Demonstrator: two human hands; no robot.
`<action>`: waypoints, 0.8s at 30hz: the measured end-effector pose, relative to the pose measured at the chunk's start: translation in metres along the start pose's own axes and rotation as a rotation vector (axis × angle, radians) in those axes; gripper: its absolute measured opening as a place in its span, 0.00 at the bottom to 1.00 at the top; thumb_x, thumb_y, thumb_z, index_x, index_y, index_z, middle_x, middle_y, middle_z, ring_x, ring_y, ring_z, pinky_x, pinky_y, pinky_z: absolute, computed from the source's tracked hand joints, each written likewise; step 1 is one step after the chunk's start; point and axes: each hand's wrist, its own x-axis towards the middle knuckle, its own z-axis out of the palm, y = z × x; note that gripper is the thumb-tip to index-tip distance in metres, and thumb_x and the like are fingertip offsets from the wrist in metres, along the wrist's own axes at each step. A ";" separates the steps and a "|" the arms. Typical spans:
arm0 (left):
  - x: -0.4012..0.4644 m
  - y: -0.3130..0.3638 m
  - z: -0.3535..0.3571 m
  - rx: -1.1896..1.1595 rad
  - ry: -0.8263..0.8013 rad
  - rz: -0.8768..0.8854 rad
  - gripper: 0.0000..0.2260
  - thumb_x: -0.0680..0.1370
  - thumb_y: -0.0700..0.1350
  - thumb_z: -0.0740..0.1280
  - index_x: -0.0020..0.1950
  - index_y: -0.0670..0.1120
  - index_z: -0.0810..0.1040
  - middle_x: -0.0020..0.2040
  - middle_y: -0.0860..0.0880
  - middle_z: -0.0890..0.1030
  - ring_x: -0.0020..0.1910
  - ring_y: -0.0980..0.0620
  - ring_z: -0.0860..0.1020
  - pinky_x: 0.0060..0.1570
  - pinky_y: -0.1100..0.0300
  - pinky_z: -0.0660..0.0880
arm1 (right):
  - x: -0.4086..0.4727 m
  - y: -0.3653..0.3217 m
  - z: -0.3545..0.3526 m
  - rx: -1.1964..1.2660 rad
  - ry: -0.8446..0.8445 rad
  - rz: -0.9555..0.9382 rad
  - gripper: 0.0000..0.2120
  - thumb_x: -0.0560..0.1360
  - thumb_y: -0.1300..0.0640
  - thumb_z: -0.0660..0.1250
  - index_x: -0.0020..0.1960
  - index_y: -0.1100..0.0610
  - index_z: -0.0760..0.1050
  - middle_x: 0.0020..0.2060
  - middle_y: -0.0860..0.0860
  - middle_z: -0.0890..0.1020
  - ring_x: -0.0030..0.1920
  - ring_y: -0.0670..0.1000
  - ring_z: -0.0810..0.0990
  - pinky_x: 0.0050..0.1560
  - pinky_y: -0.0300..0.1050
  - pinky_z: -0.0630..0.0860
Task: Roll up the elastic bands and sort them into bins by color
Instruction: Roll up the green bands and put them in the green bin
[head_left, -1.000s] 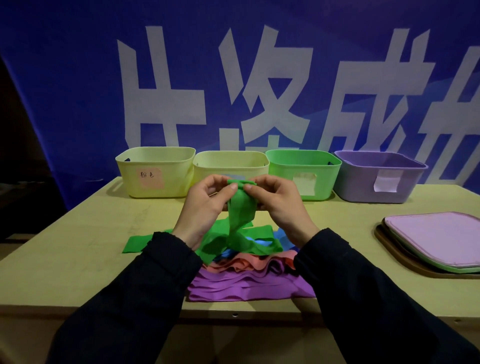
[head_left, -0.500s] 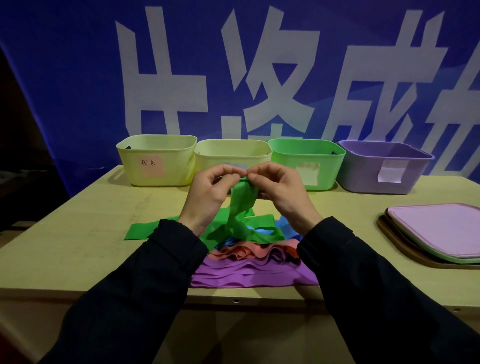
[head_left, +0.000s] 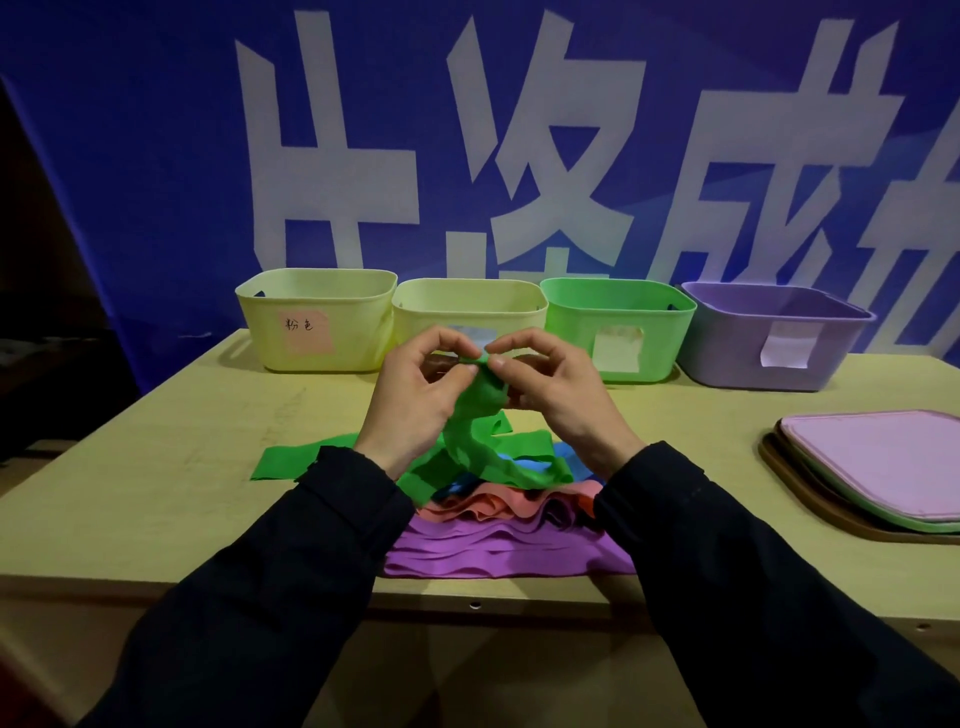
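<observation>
A blue banner (head_left: 156, 156) with large white Chinese characters, cut off at the frame edges, fills the upper half of the frame. Below it, four plastic bins stand in a row along the far edge of the pale wooden table (head_left: 156, 493): a pale yellow bin (head_left: 317, 319) with a pink note bearing two handwritten Chinese characters, a second pale yellow bin (head_left: 467, 306) whose label is mostly hidden by the hands, a green bin (head_left: 618, 327) with a blank pale note, and a purple bin (head_left: 769, 338) with a white note showing no legible writing.

At the frame's centre, the left hand (head_left: 415, 395) and right hand (head_left: 556, 389), both in dark sleeves, are raised with fingers curled, pinching the top end of a green elastic band (head_left: 478, 410). The band hangs down onto a pile of blue, salmon and purple bands (head_left: 493, 551) in the lower centre.

At the right edge lie stacked flat lids (head_left: 883, 467), pink uppermost.
</observation>
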 end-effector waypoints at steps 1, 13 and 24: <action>0.000 0.000 0.000 -0.003 -0.007 0.005 0.09 0.77 0.32 0.70 0.46 0.47 0.80 0.42 0.51 0.84 0.43 0.55 0.82 0.48 0.56 0.80 | 0.001 0.000 0.001 0.004 0.004 -0.003 0.04 0.78 0.66 0.69 0.51 0.59 0.80 0.39 0.58 0.83 0.38 0.49 0.82 0.43 0.44 0.81; -0.001 0.001 -0.007 -0.060 -0.007 0.007 0.08 0.78 0.33 0.71 0.48 0.47 0.82 0.42 0.51 0.86 0.44 0.55 0.84 0.47 0.62 0.79 | 0.006 0.006 -0.001 -0.071 0.031 -0.130 0.08 0.76 0.62 0.73 0.55 0.56 0.82 0.40 0.54 0.86 0.42 0.49 0.81 0.45 0.46 0.77; -0.011 0.012 0.002 0.041 0.095 -0.087 0.10 0.80 0.52 0.70 0.44 0.47 0.81 0.36 0.53 0.81 0.37 0.55 0.79 0.40 0.56 0.77 | -0.008 0.009 0.005 -0.628 0.304 -0.522 0.09 0.76 0.55 0.74 0.56 0.53 0.82 0.45 0.45 0.87 0.45 0.41 0.85 0.43 0.44 0.82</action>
